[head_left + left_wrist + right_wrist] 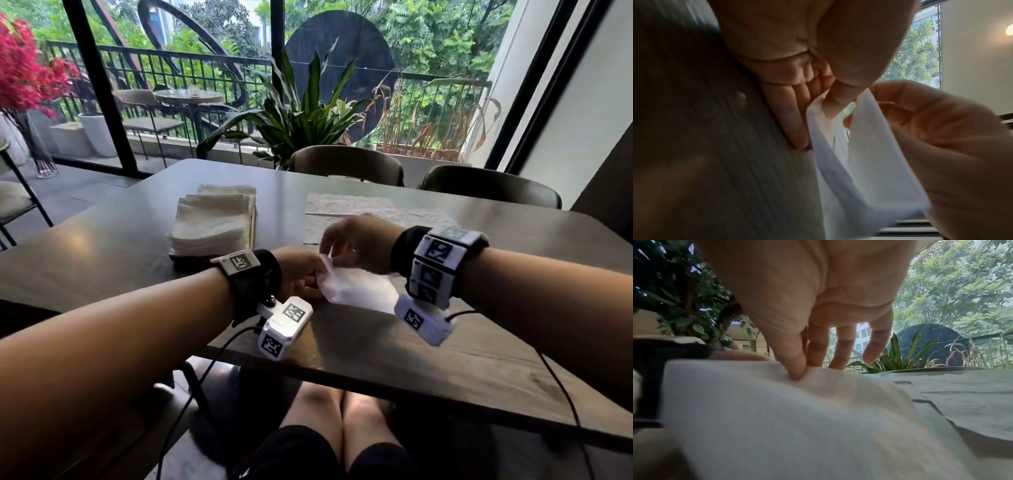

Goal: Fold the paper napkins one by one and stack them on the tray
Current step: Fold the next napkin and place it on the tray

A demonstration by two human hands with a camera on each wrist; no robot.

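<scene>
A white paper napkin (356, 289) hangs partly folded just above the dark table (102, 260), near its front edge. My left hand (315, 279) pinches the napkin's left edge; in the left wrist view the thumb and fingers of this left hand (826, 104) close on the napkin (869, 162). My right hand (327, 251) grips the upper fold from above, and this right hand (799, 374) holds the napkin (777, 410) between thumb and forefinger, the other fingers spread. A stack of folded napkins (214, 217) sits on a tray (186, 257) to the back left.
Flat unfolded napkins (349, 205) lie on the table behind my hands, also seen as unfolded napkins (972, 394) right of the held one. Two chairs (346, 164) stand at the far side, with a potted plant (301, 116) and a window behind. Cables hang from both wrist cameras.
</scene>
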